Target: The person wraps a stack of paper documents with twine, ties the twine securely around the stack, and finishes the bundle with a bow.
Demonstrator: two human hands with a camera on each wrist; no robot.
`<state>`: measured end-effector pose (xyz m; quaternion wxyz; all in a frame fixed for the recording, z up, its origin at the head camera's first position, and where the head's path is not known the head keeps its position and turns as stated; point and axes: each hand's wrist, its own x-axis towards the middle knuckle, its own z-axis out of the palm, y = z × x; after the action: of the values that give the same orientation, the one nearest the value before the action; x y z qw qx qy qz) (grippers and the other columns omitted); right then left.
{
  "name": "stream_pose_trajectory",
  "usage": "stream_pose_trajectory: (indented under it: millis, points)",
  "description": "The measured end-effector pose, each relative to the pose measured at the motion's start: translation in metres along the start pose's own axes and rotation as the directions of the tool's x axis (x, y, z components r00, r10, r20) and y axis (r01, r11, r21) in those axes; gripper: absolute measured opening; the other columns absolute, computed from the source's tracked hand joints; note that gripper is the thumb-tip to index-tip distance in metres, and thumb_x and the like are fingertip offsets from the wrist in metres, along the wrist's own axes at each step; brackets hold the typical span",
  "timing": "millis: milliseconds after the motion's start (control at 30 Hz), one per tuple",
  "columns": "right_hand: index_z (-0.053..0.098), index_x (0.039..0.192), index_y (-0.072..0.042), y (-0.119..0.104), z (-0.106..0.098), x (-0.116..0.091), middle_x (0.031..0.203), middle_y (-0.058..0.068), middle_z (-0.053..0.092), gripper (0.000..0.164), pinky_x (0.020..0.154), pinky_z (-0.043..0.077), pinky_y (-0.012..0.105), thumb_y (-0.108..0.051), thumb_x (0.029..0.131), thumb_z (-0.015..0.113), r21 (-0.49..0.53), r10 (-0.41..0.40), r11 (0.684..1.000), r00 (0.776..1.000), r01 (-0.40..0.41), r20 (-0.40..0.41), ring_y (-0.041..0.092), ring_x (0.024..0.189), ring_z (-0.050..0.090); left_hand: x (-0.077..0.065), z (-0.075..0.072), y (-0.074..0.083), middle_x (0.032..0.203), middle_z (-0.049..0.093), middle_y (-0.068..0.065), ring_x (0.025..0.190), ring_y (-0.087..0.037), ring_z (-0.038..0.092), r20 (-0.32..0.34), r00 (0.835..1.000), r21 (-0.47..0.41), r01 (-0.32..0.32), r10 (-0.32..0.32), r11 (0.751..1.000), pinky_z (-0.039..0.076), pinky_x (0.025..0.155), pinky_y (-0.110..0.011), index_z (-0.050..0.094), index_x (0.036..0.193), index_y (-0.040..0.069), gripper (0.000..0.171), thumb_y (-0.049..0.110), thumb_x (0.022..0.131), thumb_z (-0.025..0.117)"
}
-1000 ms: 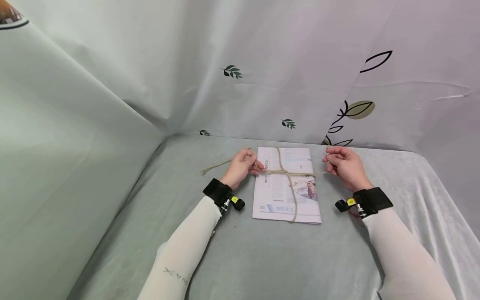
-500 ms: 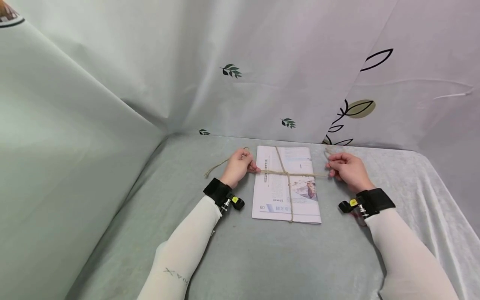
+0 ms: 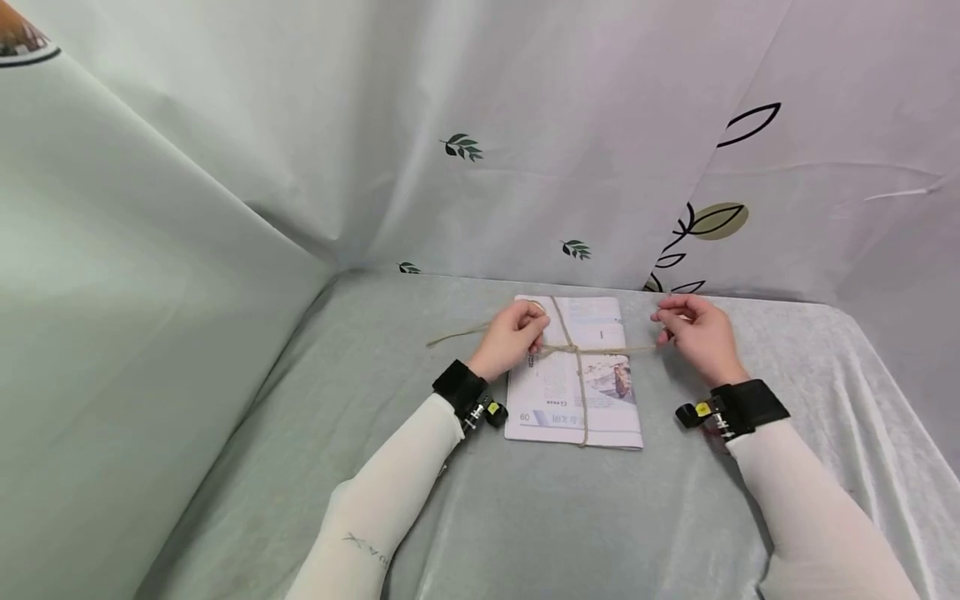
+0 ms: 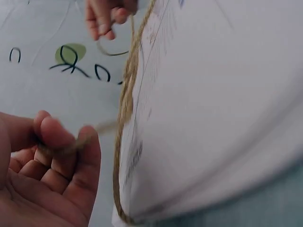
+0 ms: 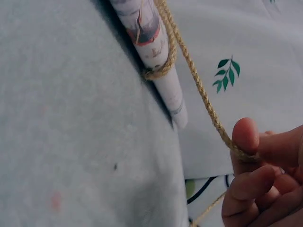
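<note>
A folded newspaper (image 3: 555, 400) lies on the cloth-covered table, with twine (image 3: 582, 392) crossing it both lengthwise and sideways. The strands meet near its upper middle. My left hand (image 3: 512, 337) is over the paper's upper left part and pinches one twine end; a loose tail trails left behind it. In the left wrist view the twine runs between thumb and fingers of that left hand (image 4: 61, 165). Right of the paper, my right hand (image 3: 699, 335) pinches the other end. The right wrist view shows that strand taut from the paper's edge to the right hand (image 5: 265, 170).
Grey cloth (image 3: 570, 525) covers the table. A pale curtain (image 3: 525, 200) with leaf prints rises behind it, and another sheet (image 3: 150, 333) slopes along the left side. A black strap with a small camera (image 3: 465, 387) sits on each wrist.
My left hand first draws slightly left, pulling the twine straight, then comes right over the paper, its trailing tail following. My right hand shifts slightly right and keeps its strand.
</note>
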<state>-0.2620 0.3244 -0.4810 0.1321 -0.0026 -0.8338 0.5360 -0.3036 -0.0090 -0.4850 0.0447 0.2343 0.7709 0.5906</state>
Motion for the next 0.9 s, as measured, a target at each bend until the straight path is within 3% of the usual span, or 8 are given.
stream_pose_trajectory:
  millis: [133, 233, 400, 567, 800, 900]
  points:
    - [0.072, 0.127, 0.005, -0.009, 0.011, -0.006, 0.109, 0.023, 0.078, 0.020, 0.056, 0.045, 0.018, -0.006, 0.111, 0.069, -0.064, -0.157, 0.986, 0.987, 0.156, -0.016, 0.006, 0.067, 0.068, 0.000, 0.011, 0.006, 0.081, 0.065, -0.003, 0.070, -0.013, 0.058, 0.064, 0.997, 0.157, -0.047, 0.038, 0.986, 0.045, 0.067, -0.027, 0.075, 0.116, 0.007, 0.015, 0.019, 0.115, 0.065]
    - [0.075, 0.122, 0.003, -0.016, 0.021, -0.011, 0.107, 0.021, 0.078, 0.015, 0.057, 0.042, 0.017, -0.002, 0.109, 0.071, -0.118, -0.273, 0.955, 0.962, 0.270, -0.004, 0.010, 0.070, 0.068, 0.000, 0.019, 0.010, 0.090, 0.070, 0.001, 0.077, -0.010, 0.060, 0.119, 0.991, 0.273, -0.089, 0.058, 0.958, 0.048, 0.074, -0.026, 0.080, 0.117, 0.008, 0.018, 0.020, 0.114, 0.066]
    - [0.075, 0.126, 0.000, -0.027, 0.036, -0.018, 0.113, 0.014, 0.080, 0.021, 0.073, 0.046, 0.016, 0.004, 0.106, 0.071, -0.135, -0.382, 0.911, 0.920, 0.390, 0.081, 0.019, 0.092, 0.070, -0.001, 0.028, 0.014, 0.110, 0.079, 0.002, 0.087, -0.007, 0.063, 0.181, 0.981, 0.402, -0.142, 0.074, 0.905, 0.050, 0.085, -0.024, 0.083, 0.122, 0.009, 0.022, 0.022, 0.113, 0.068]
    - [0.073, 0.137, -0.006, -0.031, 0.049, -0.024, 0.129, 0.010, 0.078, 0.033, 0.091, 0.050, 0.019, 0.005, 0.106, 0.070, -0.081, -0.459, 0.872, 0.863, 0.483, 0.209, 0.024, 0.115, 0.071, -0.003, 0.030, 0.016, 0.109, 0.080, 0.003, 0.087, -0.006, 0.064, 0.218, 0.972, 0.440, -0.177, 0.087, 0.881, 0.051, 0.085, -0.024, 0.085, 0.122, 0.011, 0.022, 0.023, 0.113, 0.069]
    - [0.071, 0.144, -0.011, -0.025, 0.057, -0.025, 0.141, 0.008, 0.074, 0.044, 0.088, 0.051, 0.024, 0.009, 0.105, 0.070, -0.043, -0.507, 0.833, 0.792, 0.552, 0.340, 0.027, 0.112, 0.072, -0.005, 0.030, 0.018, 0.107, 0.081, 0.004, 0.089, -0.005, 0.065, 0.265, 0.961, 0.450, -0.200, 0.084, 0.870, 0.051, 0.087, -0.023, 0.085, 0.120, 0.011, 0.020, 0.022, 0.113, 0.070]
    - [0.071, 0.144, -0.010, -0.023, 0.059, -0.024, 0.142, 0.009, 0.073, 0.045, 0.100, 0.051, 0.029, 0.009, 0.103, 0.072, -0.070, -0.517, 0.807, 0.758, 0.587, 0.398, 0.029, 0.122, 0.070, -0.007, 0.030, 0.019, 0.108, 0.082, 0.002, 0.089, -0.004, 0.066, 0.280, 0.957, 0.452, -0.204, 0.078, 0.868, 0.051, 0.086, -0.022, 0.085, 0.121, 0.010, 0.020, 0.020, 0.112, 0.071]
